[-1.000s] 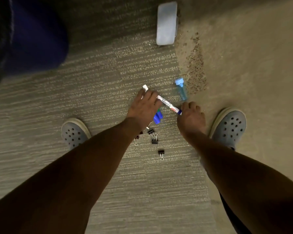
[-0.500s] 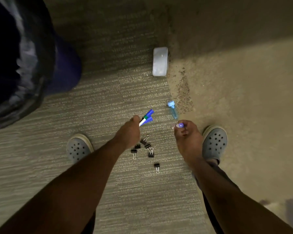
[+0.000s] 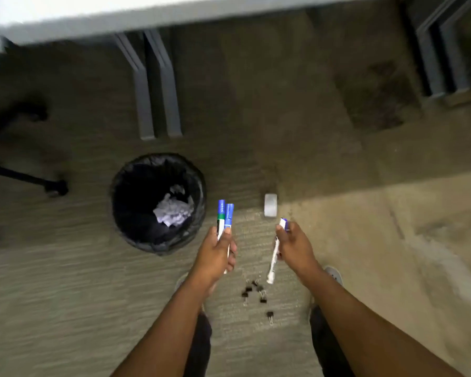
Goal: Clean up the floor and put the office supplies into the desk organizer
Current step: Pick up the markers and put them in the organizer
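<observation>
Markers, left: your left hand (image 3: 215,258) holds two markers (image 3: 225,219), fingers (image 3: 227,233) curled round the barrels, blue caps pointing away from you.
Marker, right: your right hand (image 3: 294,246) grips one marker (image 3: 273,263) near its cap, fingers wrapped, the white barrel hanging toward the floor.
Change: a second ago you were bent low, both hands at the carpet (image 3: 65,295) lifting these markers. You now stand upright with all three clear of the floor.
Meaning: the marker pickup looks done; carrying them to the organizer is the likely next step. No organizer is in view.
Clips: about six binder clips (image 3: 254,291) remain on the carpet between your feet, clustered, one slightly apart.
Eraser: one pale block (image 3: 270,204), possibly an eraser, lies on the carpet beyond your right hand.
Bin: one lined bin (image 3: 158,202) with crumpled paper stands beside your left hand.
Table: the edge (image 3: 147,14) runs along the top; its legs (image 3: 158,85) stand beyond the bin.
</observation>
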A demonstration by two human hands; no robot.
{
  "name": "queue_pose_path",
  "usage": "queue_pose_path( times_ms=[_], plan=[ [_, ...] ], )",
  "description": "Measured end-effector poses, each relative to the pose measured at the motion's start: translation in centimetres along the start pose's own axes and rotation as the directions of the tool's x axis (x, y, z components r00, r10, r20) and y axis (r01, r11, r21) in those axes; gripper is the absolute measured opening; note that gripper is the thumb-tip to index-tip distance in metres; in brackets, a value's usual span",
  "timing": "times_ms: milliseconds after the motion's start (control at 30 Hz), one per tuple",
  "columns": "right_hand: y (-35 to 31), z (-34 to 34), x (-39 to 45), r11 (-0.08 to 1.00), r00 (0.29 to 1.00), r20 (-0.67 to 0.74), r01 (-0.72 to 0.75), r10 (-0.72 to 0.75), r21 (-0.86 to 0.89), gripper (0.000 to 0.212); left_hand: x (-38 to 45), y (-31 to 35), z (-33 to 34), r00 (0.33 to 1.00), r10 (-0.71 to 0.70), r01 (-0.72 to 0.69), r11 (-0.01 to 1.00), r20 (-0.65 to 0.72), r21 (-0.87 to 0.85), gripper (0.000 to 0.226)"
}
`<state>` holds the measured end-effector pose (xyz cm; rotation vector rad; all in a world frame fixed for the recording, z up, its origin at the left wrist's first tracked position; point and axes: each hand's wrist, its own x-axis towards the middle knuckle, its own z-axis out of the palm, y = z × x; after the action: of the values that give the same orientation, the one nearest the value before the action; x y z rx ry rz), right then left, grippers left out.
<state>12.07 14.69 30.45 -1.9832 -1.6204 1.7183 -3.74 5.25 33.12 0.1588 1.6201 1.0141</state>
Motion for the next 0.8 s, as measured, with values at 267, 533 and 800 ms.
queue_pose_path(
  times_ms=[267, 533, 800],
  plan=[
    [-20.2, 0.3, -14.5, 0.873, 0.990, 0.143, -0.065, -0.006, 0.484, 0.024, -14.0, 16.0, -7.8, 0.991, 0.132, -0.124, 0.956, 0.013, -0.267, 0.021],
    [-32.3, 2.4, -24.4, 0.848, 0.976, 0.137, 0.074, -0.170, 0.525, 0.024, -22.5, 26.0, -15.5, 0.965, 0.253, -0.226, 0.936, 0.071, -0.268, 0.018],
    [-41.8, 1.4, -25.2, 0.867, 0.956, 0.073, 0.225, -0.285, 0.445, 0.028, -21.8, 33.8, -18.7, 0.946, 0.321, -0.302, 0.924, 0.047, -0.236, 0.022]
  ],
)
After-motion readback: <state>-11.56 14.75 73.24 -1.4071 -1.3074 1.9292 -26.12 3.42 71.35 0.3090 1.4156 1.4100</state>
